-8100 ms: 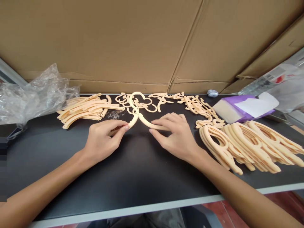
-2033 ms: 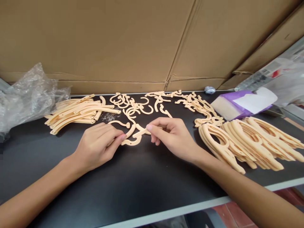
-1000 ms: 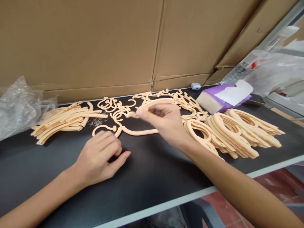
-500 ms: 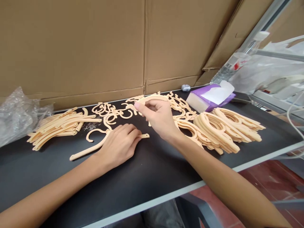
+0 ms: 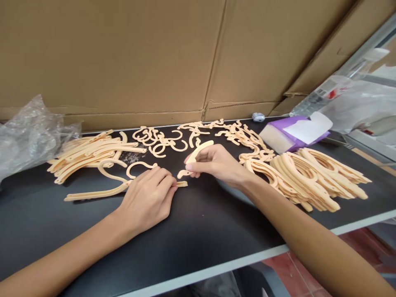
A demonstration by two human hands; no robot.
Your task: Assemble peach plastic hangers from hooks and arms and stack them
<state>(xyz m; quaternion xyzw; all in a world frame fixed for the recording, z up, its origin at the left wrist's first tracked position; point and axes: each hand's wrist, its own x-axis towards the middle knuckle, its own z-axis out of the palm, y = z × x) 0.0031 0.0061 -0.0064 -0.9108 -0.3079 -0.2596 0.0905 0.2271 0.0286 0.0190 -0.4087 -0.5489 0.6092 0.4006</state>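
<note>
A peach plastic hanger (image 5: pixel 102 189), an arm with its hook fitted, lies flat on the black table (image 5: pixel 192 239). My left hand (image 5: pixel 148 198) rests on its right part, fingers curled down and pressing it at the tip. My right hand (image 5: pixel 216 163) is closed on a second curved hanger arm (image 5: pixel 198 152), held just above the table with its lower end close to the first piece's tip. Loose hooks (image 5: pixel 161 140) lie scattered behind both hands.
A stack of plain hanger arms (image 5: pixel 89 150) lies at the back left beside a crumpled clear bag (image 5: pixel 27 132). Finished hangers (image 5: pixel 312 173) are fanned out on the right. A purple packet with white sheets (image 5: pixel 293 132) sits behind them. Cardboard (image 5: pixel 154 57) walls the back.
My right hand has come down and towards me with the curved arm, nearer the piece under my left hand. My left hand has stayed on that piece. The camera has swung slightly left.
</note>
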